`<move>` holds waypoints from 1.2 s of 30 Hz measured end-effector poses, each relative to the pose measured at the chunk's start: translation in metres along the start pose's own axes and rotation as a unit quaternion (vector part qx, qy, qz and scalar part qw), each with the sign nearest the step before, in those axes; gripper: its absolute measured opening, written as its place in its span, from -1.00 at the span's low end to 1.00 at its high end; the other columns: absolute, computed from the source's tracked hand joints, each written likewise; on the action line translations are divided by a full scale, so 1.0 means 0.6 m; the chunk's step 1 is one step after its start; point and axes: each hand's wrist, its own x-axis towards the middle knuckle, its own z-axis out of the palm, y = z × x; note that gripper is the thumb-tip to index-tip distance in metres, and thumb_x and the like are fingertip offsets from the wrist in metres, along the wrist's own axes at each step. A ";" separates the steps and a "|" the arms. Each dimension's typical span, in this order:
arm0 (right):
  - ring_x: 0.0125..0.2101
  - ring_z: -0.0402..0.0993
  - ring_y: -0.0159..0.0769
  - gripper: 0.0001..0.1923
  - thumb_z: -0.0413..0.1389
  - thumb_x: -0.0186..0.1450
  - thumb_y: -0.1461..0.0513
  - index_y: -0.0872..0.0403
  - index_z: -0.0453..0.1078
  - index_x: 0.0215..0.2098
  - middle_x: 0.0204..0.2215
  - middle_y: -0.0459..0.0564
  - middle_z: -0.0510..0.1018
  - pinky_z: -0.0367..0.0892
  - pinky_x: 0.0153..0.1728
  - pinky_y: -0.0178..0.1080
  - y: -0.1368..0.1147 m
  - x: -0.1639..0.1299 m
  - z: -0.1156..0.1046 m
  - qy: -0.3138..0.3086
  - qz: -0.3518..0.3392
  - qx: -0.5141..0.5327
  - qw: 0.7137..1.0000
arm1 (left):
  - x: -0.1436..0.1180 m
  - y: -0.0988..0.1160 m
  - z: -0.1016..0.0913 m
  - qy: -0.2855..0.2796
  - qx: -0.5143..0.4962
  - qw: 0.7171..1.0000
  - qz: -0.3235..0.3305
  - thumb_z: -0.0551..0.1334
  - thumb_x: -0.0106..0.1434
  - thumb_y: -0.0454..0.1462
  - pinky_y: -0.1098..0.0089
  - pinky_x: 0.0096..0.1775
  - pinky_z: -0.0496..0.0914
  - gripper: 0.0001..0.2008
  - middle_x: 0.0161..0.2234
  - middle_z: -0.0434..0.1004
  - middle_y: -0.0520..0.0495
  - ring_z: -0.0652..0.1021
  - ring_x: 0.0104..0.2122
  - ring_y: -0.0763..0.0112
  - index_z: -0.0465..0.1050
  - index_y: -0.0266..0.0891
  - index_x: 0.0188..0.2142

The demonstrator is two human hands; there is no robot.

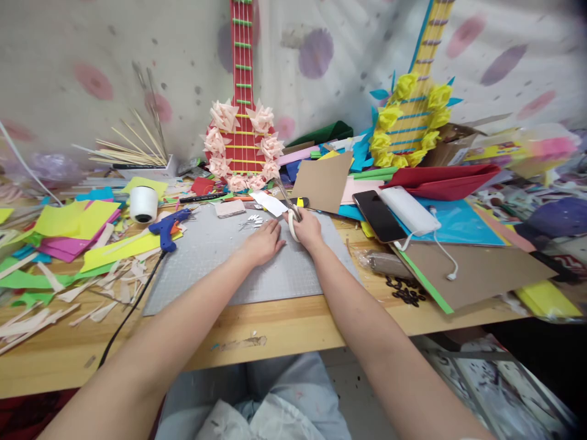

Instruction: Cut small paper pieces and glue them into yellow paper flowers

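On the grey cutting mat [197, 263], my left hand [262, 244] lies palm down with its fingers stretched out. Just beyond its fingertips are small white cut pieces [253, 221]. My right hand [308, 230] is closed around a pair of scissors [294, 223] with white handles, the blades pointing away from me. A white paper strip [270, 203] lies beside the blades, and a small pinkish pad [230, 209] rests near the mat's far edge. Whether the scissor blades touch the paper strip I cannot tell.
A blue glue gun [169, 230] with its cord lies left, near a white roll [143, 204] and paper scraps. Behind stand a red paper guitar [243, 143] and a yellow one [408, 122]. A phone [376, 214] and white power bank [408, 209] lie right.
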 end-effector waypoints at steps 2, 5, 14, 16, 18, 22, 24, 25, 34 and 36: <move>-0.45 0.33 -0.32 -0.63 -0.08 0.18 -0.06 0.04 0.33 -0.41 -0.42 -0.02 0.49 0.07 -0.48 -0.33 0.001 0.000 0.001 0.003 -0.003 0.000 1.000 | -0.008 0.000 -0.005 -0.006 0.007 1.000 0.008 -0.05 0.27 -0.17 0.22 0.13 0.12 -0.51 0.12 0.19 -0.41 0.20 0.15 0.15 0.19 -0.52 0.06; -0.46 0.32 -0.33 -0.63 -0.07 0.18 -0.06 0.04 0.32 -0.42 -0.43 -0.03 0.49 0.07 -0.48 -0.33 0.000 -0.001 0.000 -0.002 0.002 0.002 1.000 | -0.032 -0.005 -0.016 -0.001 0.017 1.000 0.025 -0.06 0.28 -0.18 0.25 0.09 0.18 -0.54 0.09 0.24 -0.34 0.26 0.11 0.20 0.22 -0.46 0.05; -0.44 0.32 -0.32 -0.66 -0.06 0.17 -0.04 0.04 0.32 -0.40 -0.41 -0.02 0.49 0.09 -0.47 -0.33 -0.007 -0.002 -0.001 -0.013 0.011 -0.002 1.000 | -0.105 -0.054 -0.062 0.074 0.072 0.994 0.033 -0.08 0.27 -0.28 0.25 -0.12 0.33 -0.70 -0.21 0.46 -0.19 0.43 -0.16 0.27 0.40 -0.28 -0.22; -0.44 0.33 -0.32 -0.66 -0.06 0.17 -0.05 0.04 0.32 -0.41 -0.41 -0.03 0.49 0.09 -0.47 -0.33 -0.008 -0.003 -0.002 -0.013 0.011 -0.001 1.000 | -0.092 -0.043 -0.059 0.075 0.062 0.995 0.020 -0.07 0.27 -0.29 0.27 -0.10 0.32 -0.71 -0.19 0.45 -0.19 0.42 -0.14 0.28 0.38 -0.28 -0.21; -0.44 0.34 -0.32 -0.66 -0.07 0.18 -0.04 0.03 0.32 -0.41 -0.42 -0.04 0.49 0.10 -0.46 -0.33 -0.008 -0.004 -0.003 -0.013 0.009 0.005 1.000 | -0.073 -0.028 -0.050 0.074 0.048 0.996 -0.010 -0.05 0.25 -0.29 0.25 -0.07 0.30 -0.73 -0.15 0.43 -0.21 0.40 -0.10 0.25 0.36 -0.29 -0.18; -0.42 0.35 -0.32 -0.66 -0.07 0.19 -0.04 0.02 0.33 -0.39 -0.43 -0.06 0.50 0.11 -0.46 -0.34 -0.009 -0.006 -0.006 -0.018 0.010 0.013 1.000 | -0.043 -0.018 -0.034 0.078 0.030 0.993 -0.088 -0.03 0.22 -0.32 0.19 -0.03 0.29 -0.69 -0.09 0.40 -0.27 0.38 -0.05 0.20 0.31 -0.33 -0.09; -0.41 0.36 -0.31 -0.66 -0.06 0.18 -0.04 0.02 0.34 -0.37 -0.41 -0.06 0.50 0.12 -0.45 -0.33 -0.010 -0.006 -0.008 -0.021 0.008 0.014 1.000 | -0.039 -0.027 -0.029 0.076 0.029 0.992 -0.094 -0.04 0.22 -0.32 0.20 0.02 0.25 -0.66 -0.05 0.38 -0.29 0.36 -0.01 0.20 0.28 -0.37 -0.05; -0.40 0.36 -0.31 -0.66 -0.06 0.18 -0.05 0.02 0.34 -0.37 -0.40 -0.05 0.50 0.12 -0.44 -0.33 -0.011 -0.006 -0.009 -0.023 0.007 0.014 1.000 | -0.039 -0.032 -0.028 0.078 0.032 0.992 -0.092 -0.04 0.22 -0.32 0.20 0.06 0.21 -0.64 -0.02 0.36 -0.29 0.33 0.03 0.19 0.28 -0.39 -0.03; -0.39 0.37 -0.29 -0.64 -0.06 0.19 -0.04 0.04 0.36 -0.35 -0.37 -0.02 0.51 0.15 -0.40 -0.31 -0.008 -0.004 -0.006 -0.014 -0.002 0.011 1.000 | -0.015 -0.009 -0.020 0.057 0.027 0.998 -0.020 -0.08 0.26 -0.27 0.19 0.16 0.06 -0.57 0.12 0.21 -0.31 0.20 0.15 0.20 0.23 -0.45 0.05; -0.37 0.38 -0.30 -0.65 -0.06 0.19 -0.03 0.04 0.36 -0.32 -0.36 -0.02 0.52 0.16 -0.38 -0.31 -0.006 -0.004 -0.005 -0.013 -0.006 0.019 1.000 | -0.006 0.002 -0.014 0.033 0.027 0.999 -0.012 -0.08 0.26 -0.24 0.21 0.16 0.06 -0.54 0.15 0.16 -0.34 0.18 0.16 0.17 0.19 -0.49 0.08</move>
